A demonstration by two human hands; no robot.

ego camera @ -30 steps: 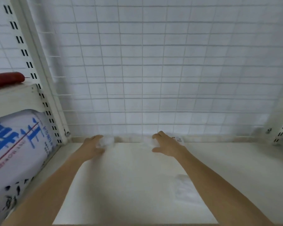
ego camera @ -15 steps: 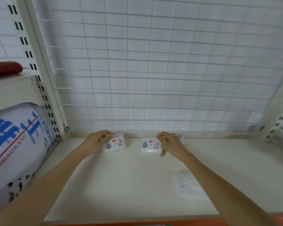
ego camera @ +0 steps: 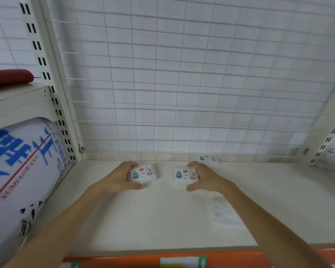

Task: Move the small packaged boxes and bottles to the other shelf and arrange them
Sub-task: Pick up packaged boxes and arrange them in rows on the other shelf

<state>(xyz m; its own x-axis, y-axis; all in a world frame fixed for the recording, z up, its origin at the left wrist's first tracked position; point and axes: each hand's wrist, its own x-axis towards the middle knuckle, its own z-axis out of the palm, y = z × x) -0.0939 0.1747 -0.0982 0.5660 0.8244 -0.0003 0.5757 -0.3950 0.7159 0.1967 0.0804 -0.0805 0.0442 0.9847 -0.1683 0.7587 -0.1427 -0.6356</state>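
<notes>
- Both boxes pulled toward shelf (ego camera: 162, 219) front since 0.5 s ago.
- Left hand (ego camera: 117, 179) grips left box (ego camera: 143, 174), right hand (ego camera: 205, 177) grips right box (ego camera: 186, 176) (prob. lining up a row).

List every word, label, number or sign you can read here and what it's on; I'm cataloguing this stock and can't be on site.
"SUMIAOWANG": on the large white bag, beside big blue characters I cannot make out.
Left box, gripped by the left hand: red tag and print, too small.
Right box, gripped by the right hand: same label, unreadable.
Third box by the wire grid: blurred.
Price strip: white arrow, no legible text.
</notes>
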